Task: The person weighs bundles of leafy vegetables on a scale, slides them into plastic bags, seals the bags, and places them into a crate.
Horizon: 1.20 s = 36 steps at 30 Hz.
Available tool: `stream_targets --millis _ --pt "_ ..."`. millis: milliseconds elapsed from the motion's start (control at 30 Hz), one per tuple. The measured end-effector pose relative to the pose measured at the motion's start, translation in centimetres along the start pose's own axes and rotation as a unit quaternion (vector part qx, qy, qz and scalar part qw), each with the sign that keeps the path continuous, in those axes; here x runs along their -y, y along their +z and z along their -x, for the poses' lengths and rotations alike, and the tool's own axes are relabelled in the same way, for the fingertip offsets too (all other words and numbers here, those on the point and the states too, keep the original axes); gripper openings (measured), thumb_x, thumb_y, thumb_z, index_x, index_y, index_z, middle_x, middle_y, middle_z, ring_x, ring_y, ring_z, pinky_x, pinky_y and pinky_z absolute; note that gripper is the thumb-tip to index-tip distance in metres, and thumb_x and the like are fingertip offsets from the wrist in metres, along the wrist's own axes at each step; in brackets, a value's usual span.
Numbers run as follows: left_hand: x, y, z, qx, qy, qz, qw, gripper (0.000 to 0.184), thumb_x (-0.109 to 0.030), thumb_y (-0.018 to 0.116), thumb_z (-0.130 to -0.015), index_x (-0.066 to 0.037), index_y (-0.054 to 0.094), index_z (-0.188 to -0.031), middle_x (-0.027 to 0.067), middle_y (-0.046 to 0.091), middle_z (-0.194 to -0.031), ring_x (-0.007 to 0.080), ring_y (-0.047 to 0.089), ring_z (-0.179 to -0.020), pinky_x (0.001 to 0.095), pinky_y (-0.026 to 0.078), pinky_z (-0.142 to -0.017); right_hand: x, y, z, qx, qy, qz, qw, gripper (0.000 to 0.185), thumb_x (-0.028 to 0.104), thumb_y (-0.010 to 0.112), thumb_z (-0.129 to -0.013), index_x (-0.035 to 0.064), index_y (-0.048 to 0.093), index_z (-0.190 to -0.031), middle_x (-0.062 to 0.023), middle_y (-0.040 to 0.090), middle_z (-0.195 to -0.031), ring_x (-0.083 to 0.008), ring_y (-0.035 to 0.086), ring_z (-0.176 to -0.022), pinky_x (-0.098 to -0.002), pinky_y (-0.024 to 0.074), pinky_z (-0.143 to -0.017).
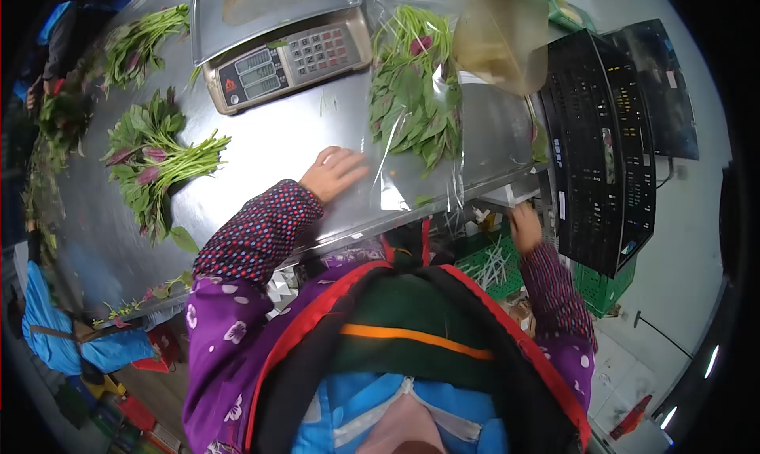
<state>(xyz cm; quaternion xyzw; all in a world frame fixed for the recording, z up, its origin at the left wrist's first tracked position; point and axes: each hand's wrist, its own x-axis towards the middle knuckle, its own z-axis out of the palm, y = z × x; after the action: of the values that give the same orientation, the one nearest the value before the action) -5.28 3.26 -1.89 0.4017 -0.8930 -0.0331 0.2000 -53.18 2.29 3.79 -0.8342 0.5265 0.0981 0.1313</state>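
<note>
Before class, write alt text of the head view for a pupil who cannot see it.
A clear bag of leafy greens lies on a metal table by a person's left hand; the right hand is at the near edge. A scale and unbagged bunches share the table.

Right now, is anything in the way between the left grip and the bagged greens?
Nothing visible: the left grip is over the steel table, close to the left edge of the bagged greens. Whether they touch is unclear. The scale sits farther back, off that line.
</note>
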Motion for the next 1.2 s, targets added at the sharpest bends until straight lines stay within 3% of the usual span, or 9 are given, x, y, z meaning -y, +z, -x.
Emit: stream_targets --millis 67,133,233,500,700,833,1033,1133,1200 --pt "-0.2 1.1 -0.8 0.011 0.021 0.010 1.000 0.026 -0.012 0.047 -0.077 -0.013 0.052 -0.102 0.0055 0.047 -0.123 0.0213 0.042 -0.116 0.0394 0.032 -0.096 5.1 -2.5 -8.2 -0.051 -0.027 -0.221 0.974 0.018 0.006 0.052 -0.073 0.0034 0.055 -0.091 -0.0174 0.050 -0.116 -0.0329 0.049 -0.105 -0.0380 0.0412 -0.083" --pt "-0.1 1.3 -1.6 0.025 0.020 0.022 0.999 0.023 -0.012 0.047 -0.076 -0.013 0.053 -0.099 0.0025 0.048 -0.123 0.0183 0.040 -0.119 0.0382 0.032 -0.097 5.6 -2.0 -12.2 -0.098 -0.401 -0.002 0.911 0.013 0.006 0.053 -0.073 0.0032 0.056 -0.085 -0.0149 0.051 -0.116 -0.0287 0.048 -0.108 -0.0379 0.0390 -0.087" --pt "-0.2 1.0 -1.6 0.109 -0.078 0.055 0.989 0.019 -0.009 0.048 -0.079 -0.011 0.054 -0.097 0.0045 0.053 -0.116 0.0178 0.045 -0.114 0.0385 0.030 -0.097 6.1 -1.0 -12.8 -0.096 -0.449 -0.053 0.887 0.019 0.007 0.055 -0.071 0.0036 0.054 -0.090 -0.0137 0.052 -0.117 -0.0247 0.046 -0.111 -0.0380 0.0367 -0.089" --pt "-7.1 -0.6 -2.4 -0.144 -0.622 0.379 0.670 0.026 -0.027 0.051 -0.088 -0.001 0.053 -0.084 0.0181 0.059 -0.068 0.0294 0.059 -0.065 0.0347 0.045 -0.061 12.3 1.9 -5.4 -0.173 0.193 -0.613 0.747 0.026 0.023 0.041 -0.094 0.0033 0.048 -0.078 -0.0031 0.051 -0.057 -0.0077 0.044 -0.046 -0.0216 0.0367 -0.045" --pt "-6.0 2.1 2.2 0.081 -0.510 0.136 0.845 0.023 -0.019 0.053 -0.085 0.001 0.053 -0.096 0.0096 0.057 -0.066 0.0253 0.055 -0.058 0.0329 0.046 -0.058 9.5 8.2 -1.3 -0.215 0.221 -0.437 0.845 0.023 0.020 0.059 -0.083 0.0002 0.053 -0.094 -0.0095 0.054 -0.070 -0.0142 0.050 -0.056 -0.0278 0.0411 -0.054" --pt "-6.6 -2.0 1.7 -0.005 -0.144 0.005 0.990 0.051 -0.006 0.059 -0.068 -0.017 0.050 -0.117 0.0116 0.048 -0.117 0.0313 0.044 -0.110 0.0470 0.033 -0.090 11.8 2.9 0.0 -0.240 0.006 -0.114 0.964 0.045 0.002 0.062 -0.066 0.0072 0.050 -0.109 -0.0199 0.049 -0.103 -0.0334 0.054 -0.081 -0.0404 0.0441 -0.071" --pt "-5.3 -6.2 -6.3 -0.022 -0.118 0.183 0.976 0.044 -0.004 0.053 -0.067 -0.007 0.054 -0.111 0.0094 0.058 -0.104 0.0301 0.052 -0.102 0.0430 0.030 -0.093 9.8 -5.2 -2.7 -0.333 -0.075 -0.247 0.907 0.038 0.006 0.062 -0.066 0.0123 0.061 -0.104 -0.0144 0.044 -0.123 -0.0289 0.044 -0.110 -0.0401 0.0333 -0.094" --pt "-5.8 -14.1 -16.6 -0.278 -0.338 0.373 0.818 0.028 -0.016 0.039 -0.092 0.005 0.057 -0.092 0.0098 0.059 -0.086 0.0156 0.053 -0.074 0.0283 0.042 -0.068 7.5 -13.8 -5.7 -0.427 -0.113 -0.517 0.733 0.053 0.012 0.067 -0.069 0.0051 0.047 -0.119 -0.0141 0.044 -0.123 -0.0255 0.040 -0.117 -0.0383 0.0295 -0.098" --pt "-6.6 -18.9 -24.2 -0.278 -0.275 0.355 0.849 0.032 -0.021 0.041 -0.094 0.007 0.054 -0.086 0.0009 0.051 -0.071 0.0085 0.043 -0.065 0.0226 0.036 -0.060 6.2 -13.4 -8.2 -0.328 -0.129 -0.670 0.653 0.067 0.017 0.068 -0.072 0.0008 0.035 -0.127 -0.0124 0.044 -0.123 -0.0228 0.038 -0.118 -0.0352 0.0274 -0.100"
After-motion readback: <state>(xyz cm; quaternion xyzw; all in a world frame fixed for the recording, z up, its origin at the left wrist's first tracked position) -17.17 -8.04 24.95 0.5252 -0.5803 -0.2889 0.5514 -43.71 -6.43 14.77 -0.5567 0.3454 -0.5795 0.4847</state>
